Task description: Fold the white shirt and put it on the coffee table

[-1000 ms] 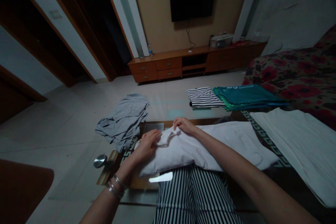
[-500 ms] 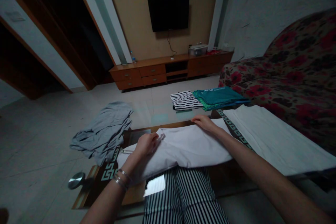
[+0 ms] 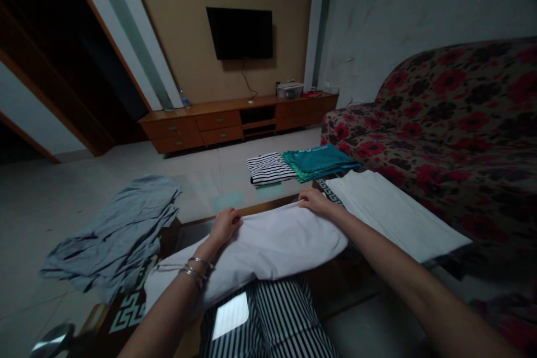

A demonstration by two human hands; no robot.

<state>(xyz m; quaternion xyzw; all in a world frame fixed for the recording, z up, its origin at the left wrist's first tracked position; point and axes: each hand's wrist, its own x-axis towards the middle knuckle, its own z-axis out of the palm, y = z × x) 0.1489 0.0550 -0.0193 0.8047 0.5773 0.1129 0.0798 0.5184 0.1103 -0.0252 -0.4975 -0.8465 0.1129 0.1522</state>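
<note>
A white cloth (image 3: 251, 249) lies folded in a thick soft band across my lap, over black-and-white striped trousers (image 3: 268, 319). My left hand (image 3: 225, 226) grips its far edge, with silver bangles on the wrist. My right hand (image 3: 314, 201) pinches the same edge further right. A grey crumpled garment (image 3: 111, 238) lies to the left of my left hand. Beyond the cloth sit a folded striped garment (image 3: 268, 169) and a folded teal garment (image 3: 319, 161). A flat folded white sheet (image 3: 390, 212) lies right of my right hand.
The garments lie on a glass-topped table (image 3: 130, 310) with a Greek-key border, partly hidden under the cloth. A red floral sofa (image 3: 419, 123) stands on the right. A wooden TV cabinet (image 3: 235, 123) with a wall television (image 3: 239, 33) stands beyond the tiled floor.
The view has swung right, showing more sofa. The white cloth now forms a smoother, shorter band, and the gathered fold under my left hand has gone. Both hands hold its far edge.
</note>
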